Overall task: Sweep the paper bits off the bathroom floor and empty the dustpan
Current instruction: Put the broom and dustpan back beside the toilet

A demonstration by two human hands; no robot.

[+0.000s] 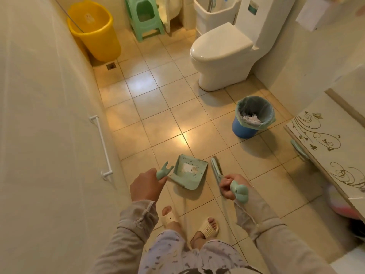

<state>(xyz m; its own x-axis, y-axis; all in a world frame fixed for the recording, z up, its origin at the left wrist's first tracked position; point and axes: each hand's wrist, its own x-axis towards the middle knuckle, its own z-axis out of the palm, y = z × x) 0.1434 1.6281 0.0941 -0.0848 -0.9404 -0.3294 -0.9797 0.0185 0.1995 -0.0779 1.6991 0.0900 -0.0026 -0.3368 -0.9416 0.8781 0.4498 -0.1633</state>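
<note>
Dustpan point(191, 173) in left hand point(147, 184), no readable writing

Mint-green dustpan point(190, 174) tilted above floor tiles, white paper bits point(189, 168) inside; matching brush point(216, 170) just right of it, bristles down; blue lined bin point(252, 117) beyond, holding crumpled paper

No legible text anywhere.

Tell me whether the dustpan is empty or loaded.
Loaded. The dustpan, held by the left hand, has a white paper piece and small dark bits lying in its tray.
</note>
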